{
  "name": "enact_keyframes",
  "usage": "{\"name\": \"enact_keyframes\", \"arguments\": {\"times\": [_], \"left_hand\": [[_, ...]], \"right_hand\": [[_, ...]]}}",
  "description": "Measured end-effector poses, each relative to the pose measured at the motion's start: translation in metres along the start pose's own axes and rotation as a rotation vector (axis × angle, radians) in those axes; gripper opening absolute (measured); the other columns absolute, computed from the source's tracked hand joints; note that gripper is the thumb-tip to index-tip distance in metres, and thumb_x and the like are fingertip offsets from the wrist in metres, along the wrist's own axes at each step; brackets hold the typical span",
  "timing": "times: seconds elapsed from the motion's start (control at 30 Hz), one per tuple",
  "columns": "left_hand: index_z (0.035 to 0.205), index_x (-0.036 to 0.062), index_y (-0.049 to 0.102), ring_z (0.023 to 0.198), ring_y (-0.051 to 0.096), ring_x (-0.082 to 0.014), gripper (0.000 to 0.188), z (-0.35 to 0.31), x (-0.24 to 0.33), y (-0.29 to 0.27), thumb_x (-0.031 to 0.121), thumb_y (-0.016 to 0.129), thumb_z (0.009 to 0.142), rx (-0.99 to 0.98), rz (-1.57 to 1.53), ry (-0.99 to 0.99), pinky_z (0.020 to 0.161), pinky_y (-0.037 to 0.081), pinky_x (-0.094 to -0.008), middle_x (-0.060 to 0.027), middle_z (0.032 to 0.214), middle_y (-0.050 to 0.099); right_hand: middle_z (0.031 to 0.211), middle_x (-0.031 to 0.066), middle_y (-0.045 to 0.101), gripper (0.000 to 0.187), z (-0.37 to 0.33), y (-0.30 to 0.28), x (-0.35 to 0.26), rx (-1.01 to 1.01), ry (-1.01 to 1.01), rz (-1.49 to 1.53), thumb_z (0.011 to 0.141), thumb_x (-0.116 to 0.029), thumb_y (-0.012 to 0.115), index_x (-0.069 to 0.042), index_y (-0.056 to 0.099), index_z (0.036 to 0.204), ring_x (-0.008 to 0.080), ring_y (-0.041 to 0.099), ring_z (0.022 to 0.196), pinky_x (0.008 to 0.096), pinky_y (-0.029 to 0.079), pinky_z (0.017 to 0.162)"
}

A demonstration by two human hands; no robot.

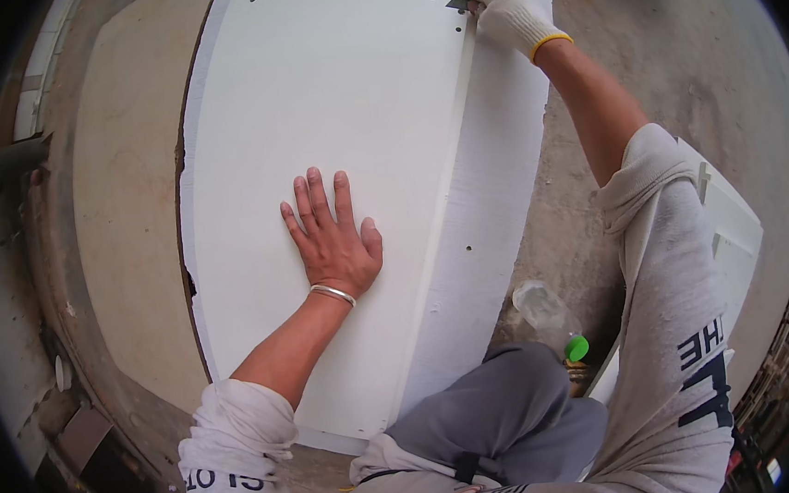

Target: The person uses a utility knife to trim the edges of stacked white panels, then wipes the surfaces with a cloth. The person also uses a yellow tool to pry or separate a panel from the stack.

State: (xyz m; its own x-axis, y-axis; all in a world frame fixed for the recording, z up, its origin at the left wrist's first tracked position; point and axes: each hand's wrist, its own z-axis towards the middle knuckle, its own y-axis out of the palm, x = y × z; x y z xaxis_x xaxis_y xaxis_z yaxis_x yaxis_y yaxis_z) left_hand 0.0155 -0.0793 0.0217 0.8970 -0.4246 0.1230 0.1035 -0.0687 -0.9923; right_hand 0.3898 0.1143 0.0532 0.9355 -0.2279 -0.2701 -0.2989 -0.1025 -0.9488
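A long white panel (327, 94) lies flat in front of me, with several small dark holes near its far corners. My left hand (341, 246), bare and with a bracelet at the wrist, presses flat on the panel's middle, fingers spread. At the panel's far right corner my right hand (504, 17), in a white knitted glove with a yellow cuff, is closed on a cutter knife. Its short dark blade (457, 4) points left, over the panel's edge beside the holes. The knife's handle is hidden inside the glove.
Under the panel lies a pale bluish-white board (492, 192), wider on the right. To the left is a beige board (131, 193). A clear plastic bottle (543, 307) with a green cap lies by my knee, and white panels (733, 220) rest beyond my right arm.
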Motion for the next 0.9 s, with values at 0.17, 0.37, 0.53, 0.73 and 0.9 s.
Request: {"name": "enact_keyframes", "arguments": {"times": [0.17,0.37,0.53,0.73,0.9], "left_hand": [[0.163,0.0038,0.028,0.159,0.009,-0.046,0.078,0.001,0.001,0.001,0.034,0.052,0.095,-0.001,-0.009,0.007,0.125,0.002,-0.0641,-0.0268,0.171,0.014],[0.163,0.0046,0.027,0.159,0.012,-0.0436,0.074,0.0,0.002,0.001,0.03,0.047,0.096,0.029,-0.017,-0.005,0.126,0.003,-0.0615,-0.0246,0.171,0.017],[0.163,0.0045,0.027,0.159,0.011,-0.0433,0.074,0.001,0.005,0.001,0.031,0.047,0.097,0.016,-0.024,0.002,0.126,0.003,-0.0613,-0.0244,0.171,0.016],[0.163,0.0047,0.026,0.159,0.01,-0.0429,0.075,0.003,0.003,0.001,0.031,0.047,0.097,0.021,-0.003,0.001,0.126,0.002,-0.061,-0.0239,0.171,0.016],[0.163,0.005,0.026,0.159,0.01,-0.0427,0.075,-0.001,0.001,0.002,0.031,0.047,0.097,0.017,-0.008,-0.013,0.126,0.002,-0.0609,-0.0235,0.171,0.016]], "right_hand": [[0.109,0.0137,0.075,0.028,-0.024,0.003,-0.004,0.007,-0.032,-0.06,0.104,-0.028,0.051,-0.018,0.07,0.121,0.0371,0.07,0.099,0.0458,0.054,0.084],[0.113,0.0114,0.075,0.031,-0.051,-0.004,-0.026,-0.109,-0.075,-0.198,0.103,-0.028,0.049,-0.021,0.069,0.126,0.038,0.07,0.102,0.047,0.055,0.087],[0.111,0.0115,0.075,0.028,-0.031,-0.005,-0.011,-0.007,0.026,-0.053,0.104,-0.029,0.049,-0.021,0.069,0.123,0.0381,0.07,0.099,0.046,0.054,0.085],[0.111,0.0104,0.075,0.03,-0.032,0.001,-0.012,-0.02,-0.021,-0.13,0.103,-0.029,0.05,-0.022,0.067,0.126,0.038,0.071,0.1,0.0471,0.056,0.084],[0.109,0.0132,0.075,0.03,-0.064,0.007,-0.031,-0.157,-0.048,-0.162,0.102,-0.026,0.051,-0.019,0.066,0.127,0.0375,0.072,0.1,0.0475,0.056,0.084]]}}
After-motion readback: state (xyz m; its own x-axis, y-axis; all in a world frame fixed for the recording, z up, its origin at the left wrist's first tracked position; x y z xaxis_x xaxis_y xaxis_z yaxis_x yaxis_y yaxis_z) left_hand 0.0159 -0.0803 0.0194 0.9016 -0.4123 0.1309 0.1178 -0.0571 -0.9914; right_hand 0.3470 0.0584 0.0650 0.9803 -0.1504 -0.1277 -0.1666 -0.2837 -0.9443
